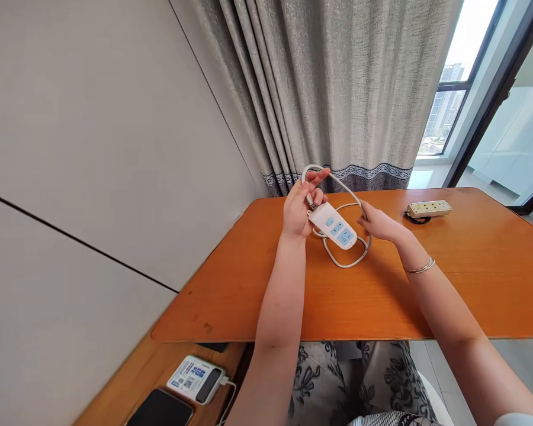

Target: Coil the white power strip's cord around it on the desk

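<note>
Where the orange-brown surface (pixel 493 254) spans the space before the curtain (pixel 359 106), I note both hands occupied over its middle. The left hand (pixel 298 207) grips the cord end of a white power strip, fingers spread beneath the bend; the right hand (pixel 377 222) is closed on the cord. That white cord (pixel 344 266) arches above the left hand, runs across to the right, and lies in loose loops beneath the strip. The white power strip (pixel 335 225) is held slantwise between the hands, its face upward: plain casing, rounded far end, small tab at the cord end. Set into the face are two light blue socket panels (pixel 345 237) with dark slots and, smallest, a light blue oval (pixel 330 221) nearest the cord.
</note>
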{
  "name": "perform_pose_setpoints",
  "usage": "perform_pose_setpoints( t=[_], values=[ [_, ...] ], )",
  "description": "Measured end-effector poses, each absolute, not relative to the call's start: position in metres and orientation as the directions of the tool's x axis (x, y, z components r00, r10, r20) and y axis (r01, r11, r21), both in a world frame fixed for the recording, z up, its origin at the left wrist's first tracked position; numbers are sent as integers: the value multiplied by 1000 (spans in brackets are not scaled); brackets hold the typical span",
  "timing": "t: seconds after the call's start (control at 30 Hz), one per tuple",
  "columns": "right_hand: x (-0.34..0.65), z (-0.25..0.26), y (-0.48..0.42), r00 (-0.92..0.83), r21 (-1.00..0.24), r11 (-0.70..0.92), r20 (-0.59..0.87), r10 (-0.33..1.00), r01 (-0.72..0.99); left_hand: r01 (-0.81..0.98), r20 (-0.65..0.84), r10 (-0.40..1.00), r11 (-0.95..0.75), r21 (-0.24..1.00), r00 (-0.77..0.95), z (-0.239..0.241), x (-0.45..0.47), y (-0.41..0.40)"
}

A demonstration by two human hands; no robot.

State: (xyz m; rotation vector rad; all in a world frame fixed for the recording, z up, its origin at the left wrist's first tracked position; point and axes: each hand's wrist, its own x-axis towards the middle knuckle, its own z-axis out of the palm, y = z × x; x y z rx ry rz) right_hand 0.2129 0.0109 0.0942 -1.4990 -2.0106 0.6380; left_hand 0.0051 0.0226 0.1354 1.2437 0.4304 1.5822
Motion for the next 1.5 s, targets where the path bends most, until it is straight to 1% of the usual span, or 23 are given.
perform_pose_setpoints(
  t=[0.13, 0.2, 0.23, 0.3, 0.37, 0.47, 0.6, 0.67, 0.77, 0.83, 0.9, 0.97, 1.03, 1.1, 1.17, 1.27, 1.37, 1.43, 1.5],
  values=[
    [224, 97, 8, -381, -648, 281, -16, 924, 708, -410, 571, 816, -493, 767, 87, 133, -10, 28],
    [230, 101, 4, -372, -572, 287, -35, 928, 768, -361, 583, 805, -513, 779, 112, 132, -15, 29],
    [231, 104, 1, -327, -504, 274, -19, 945, 819, -338, 579, 804, -513, 789, 131, 131, -16, 29],
    [227, 110, -7, -204, -344, 212, 62, 977, 915, -299, 565, 802, -500, 813, 194, 130, -15, 29],
    [218, 114, -16, -136, -237, 170, 154, 979, 957, -271, 553, 790, -490, 829, 264, 128, -10, 28],
    [199, 118, -27, -159, -177, 205, 244, 957, 963, -234, 570, 759, -520, 822, 315, 124, -1, 26],
    [181, 124, -39, -187, -119, 241, 347, 919, 963, -182, 610, 725, -584, 791, 321, 119, 9, 26],
    [176, 128, -44, -184, -119, 244, 375, 909, 962, -169, 621, 712, -602, 780, 329, 117, 14, 26],
    [171, 131, -50, -209, -163, 290, 391, 897, 943, -160, 601, 694, -592, 790, 397, 113, 19, 24],
    [170, 131, -51, -234, -211, 345, 420, 877, 915, -139, 578, 691, -583, 801, 433, 113, 21, 21],
    [171, 130, -52, -269, -250, 416, 465, 844, 874, -106, 566, 707, -582, 806, 424, 114, 20, 18],
    [175, 129, -51, -312, -263, 479, 489, 815, 838, -85, 549, 732, -567, 819, 403, 116, 19, 14],
    [180, 130, -51, -353, -244, 514, 488, 798, 822, -78, 520, 750, -539, 839, 407, 119, 17, 11],
    [187, 132, -51, -376, -199, 527, 500, 780, 827, -69, 489, 760, -513, 856, 429, 122, 16, 9],
    [196, 134, -51, -367, -155, 528, 557, 745, 835, -63, 453, 766, -480, 875, 457, 124, 17, 8],
    [212, 138, -49, -314, -140, 545, 688, 654, 827, -89, 386, 762, -401, 912, 520, 125, 20, 8],
    [225, 141, -44, -269, -152, 603, 792, 548, 783, -158, 310, 724, -272, 949, 616, 127, 23, 5],
    [230, 143, -41, -255, -169, 659, 830, 497, 733, -214, 268, 689, -165, 963, 674, 128, 24, 1],
    [233, 144, -38, -262, -212, 716, 832, 489, 665, -252, 247, 652, -88, 964, 716, 130, 25, -4]
  ],
)
